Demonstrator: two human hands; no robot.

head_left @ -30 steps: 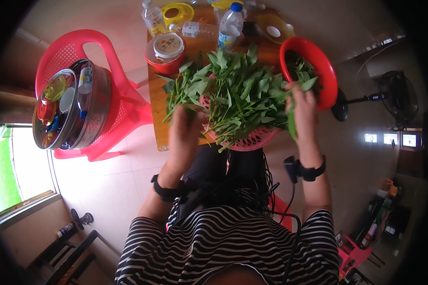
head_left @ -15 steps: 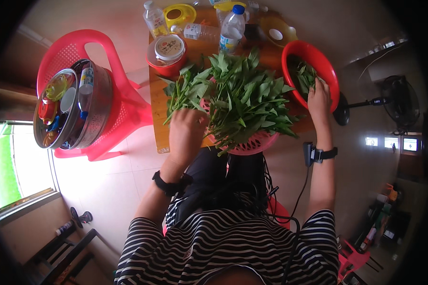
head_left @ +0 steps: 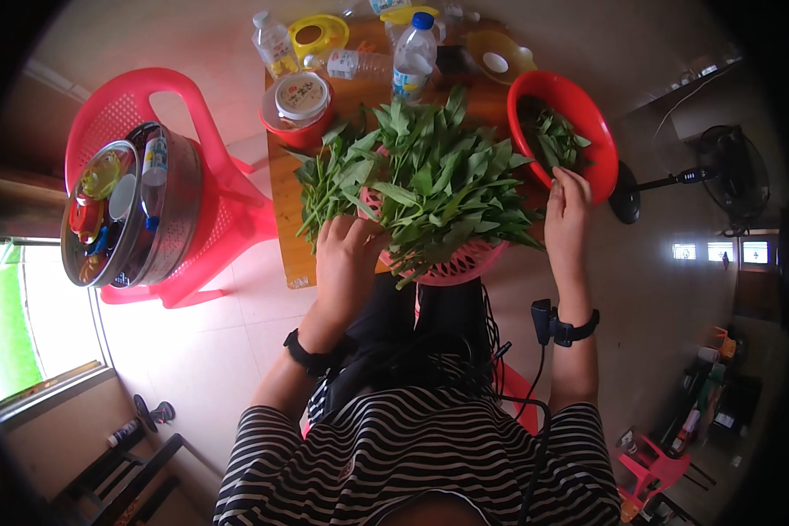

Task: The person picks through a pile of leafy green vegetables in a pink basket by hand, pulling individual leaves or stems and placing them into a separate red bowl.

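A large heap of leafy green stems, looking like water spinach [head_left: 447, 175], fills a pink perforated basket [head_left: 465, 263] in front of me. My left hand [head_left: 346, 259] is at the heap's near left side, beside cut stem ends. Its fingers are curled and what lies in them is hidden. On the right stands a tilted red basin [head_left: 600, 131], with some loose green leaves [head_left: 554, 140] inside. My right hand [head_left: 570, 210] is at the basin's near rim, fingers stretched and slightly apart, with nothing visible in them.
On the wooden table [head_left: 291, 259] stand a blue-capped bottle [head_left: 414, 61], a red bowl [head_left: 302, 136] holding a lidded white tub [head_left: 302, 96], and other bottles. Left, a pink chair [head_left: 215, 184] bears a metal pot [head_left: 180, 188] of odds and ends. A black fan [head_left: 732, 180] is at right.
My right hand has drawn back from the leaves inside the red basin to its near rim. My left hand stays by the stems, slightly lower. The whole view has shifted a little.
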